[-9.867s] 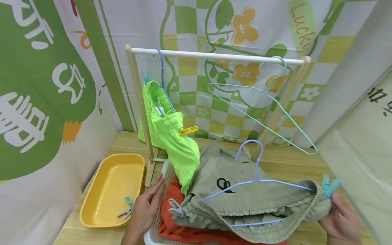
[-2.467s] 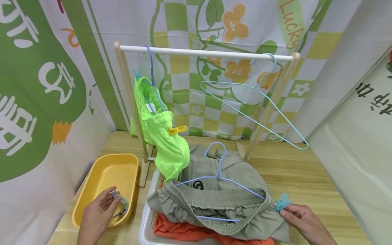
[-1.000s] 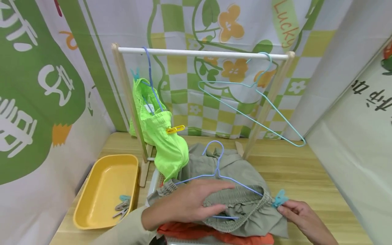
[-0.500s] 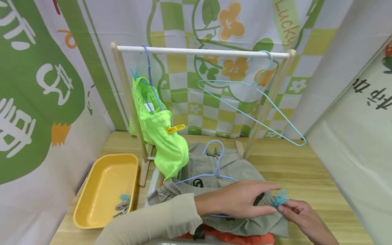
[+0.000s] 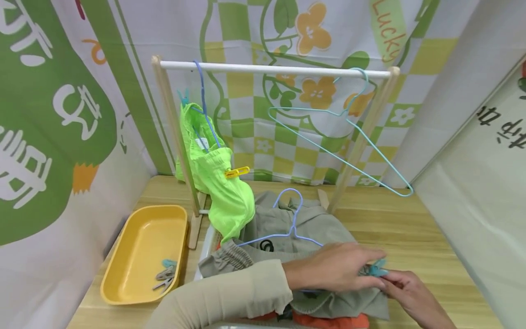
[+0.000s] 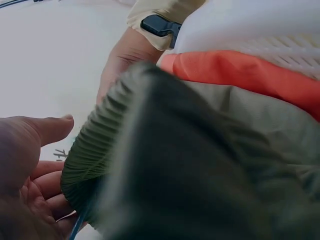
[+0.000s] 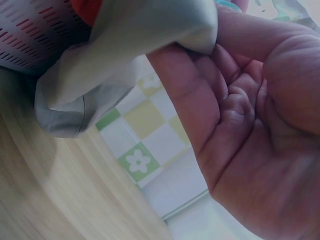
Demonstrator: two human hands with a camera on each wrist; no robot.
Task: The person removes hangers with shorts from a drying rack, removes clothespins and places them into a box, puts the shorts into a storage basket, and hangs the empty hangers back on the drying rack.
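Note:
A pair of grey pants (image 5: 312,219) with an elastic waistband lies over a white basket (image 5: 205,256), a lilac hanger (image 5: 292,224) inside the waist. At the waistband's right end sits a teal clothespin (image 5: 377,268). My left hand (image 5: 333,267) reaches across the pants, thumb and index finger spread around the clothespin. In the left wrist view, its fingers (image 6: 47,182) lie along the waistband's outer side. My right hand (image 5: 412,294) pinches the grey fabric just beside the clothespin; in the right wrist view its fingers (image 7: 185,90) curl against the cloth.
A yellow tray (image 5: 141,256) at left holds several clothespins (image 5: 165,276). Behind stands a drying rack (image 5: 267,68) with neon-green shorts (image 5: 223,183) on a blue hanger and a bare mint hanger (image 5: 328,155). Orange cloth (image 5: 333,321) lies under the pants.
The silver clothespin formerly on the pants' left side now lies in the yellow tray. My left hand has moved from the tray rightward across the pants to the teal clothespin. The right hand stays there.

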